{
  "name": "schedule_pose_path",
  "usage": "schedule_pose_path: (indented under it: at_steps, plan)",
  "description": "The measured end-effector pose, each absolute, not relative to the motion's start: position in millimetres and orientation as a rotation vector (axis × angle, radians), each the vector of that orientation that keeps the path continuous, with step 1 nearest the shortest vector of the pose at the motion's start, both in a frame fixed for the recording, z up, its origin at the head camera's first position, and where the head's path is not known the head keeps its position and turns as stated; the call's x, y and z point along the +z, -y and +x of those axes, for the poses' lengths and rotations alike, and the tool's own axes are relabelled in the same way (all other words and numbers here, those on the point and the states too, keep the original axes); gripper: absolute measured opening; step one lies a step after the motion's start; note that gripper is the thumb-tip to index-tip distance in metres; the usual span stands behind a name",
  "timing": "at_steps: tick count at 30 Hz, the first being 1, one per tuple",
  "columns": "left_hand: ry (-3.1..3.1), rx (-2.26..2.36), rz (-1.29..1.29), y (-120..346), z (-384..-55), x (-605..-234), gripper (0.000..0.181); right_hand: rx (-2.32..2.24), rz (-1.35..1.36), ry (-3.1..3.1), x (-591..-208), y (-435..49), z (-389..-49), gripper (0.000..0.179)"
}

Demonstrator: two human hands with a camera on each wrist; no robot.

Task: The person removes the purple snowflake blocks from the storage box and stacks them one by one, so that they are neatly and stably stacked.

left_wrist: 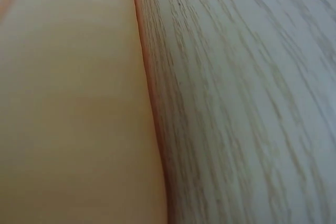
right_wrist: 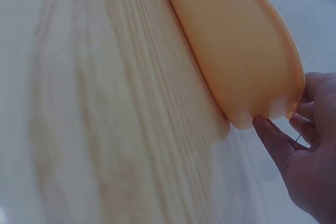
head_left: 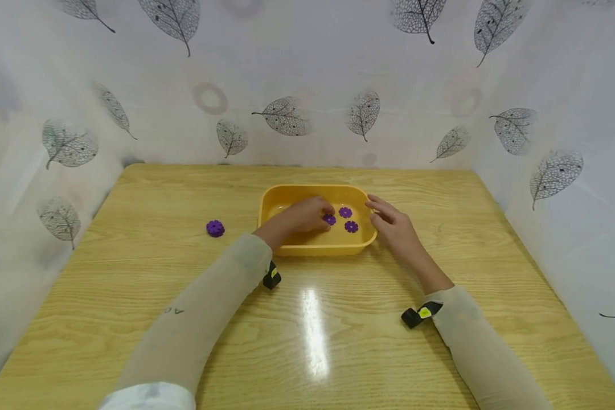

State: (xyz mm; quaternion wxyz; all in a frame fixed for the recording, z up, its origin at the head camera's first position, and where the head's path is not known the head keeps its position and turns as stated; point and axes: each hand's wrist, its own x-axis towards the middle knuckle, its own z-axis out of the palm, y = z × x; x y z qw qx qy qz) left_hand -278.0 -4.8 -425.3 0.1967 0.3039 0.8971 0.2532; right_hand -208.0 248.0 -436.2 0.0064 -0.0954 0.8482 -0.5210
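A yellow plastic bin [head_left: 318,249] sits on the table, seen from outside as a yellow-orange wall [left_wrist: 79,98] in the left wrist view. My left hand [head_left: 307,215] reaches inside it, pinching a purple flower-shaped disc [head_left: 329,220] between thumb and fingers. Beside that hand, a purple disc [head_left: 345,212] and a similar disc [head_left: 351,227] lie on the bin's floor. My right hand [head_left: 397,230] is at the bin's right end, its fingertips touching the outer wall and rim. The right wrist view shows its thumb [right_wrist: 270,135] against the end wall.
Left of the bin, a small pile of purple discs [head_left: 215,229] lies on the wooden table [head_left: 148,273]. A white curtain with leaf prints [head_left: 307,74] stands behind the table and along both sides.
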Motion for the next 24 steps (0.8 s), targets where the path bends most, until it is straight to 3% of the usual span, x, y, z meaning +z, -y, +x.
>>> schedule_pose_path:
  at_steps: [24]
  plan:
    - [-2.474, 0.749, 0.817, 5.8, -278.2, -424.8, 0.033, -1.626, -0.307, -2.645, -438.2, -248.6, -210.1, 0.041]
